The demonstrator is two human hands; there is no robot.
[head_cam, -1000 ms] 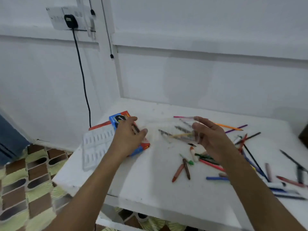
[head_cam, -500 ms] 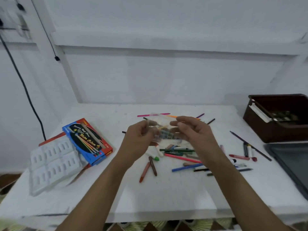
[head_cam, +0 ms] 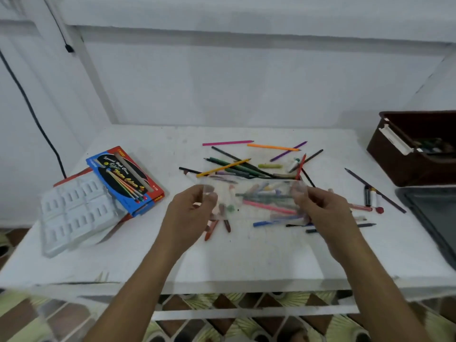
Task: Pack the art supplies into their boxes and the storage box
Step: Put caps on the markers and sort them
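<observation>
I hold a clear plastic case [head_cam: 254, 196] level above the white table [head_cam: 172, 255]. My left hand [head_cam: 192, 213] pinches its left end and my right hand [head_cam: 320, 213] pinches its right end. Through and behind the case lies a loose pile of coloured pencils [head_cam: 237, 166], crayons and pens. A blue and red water colour box [head_cam: 125, 178] lies at the left, partly over a white plastic tray insert [head_cam: 74, 213]. A brown storage box [head_cam: 417, 149] stands at the far right.
A dark flat lid [head_cam: 434, 218] lies at the table's right edge below the brown box. White walls close the back and left. A black cable [head_cam: 32, 112] hangs down the left wall. Patterned floor shows under the table's front edge.
My view swung right and down, bringing the brown box into sight. Both hands drew apart along the clear case, which now lies stretched level between them over the pile.
</observation>
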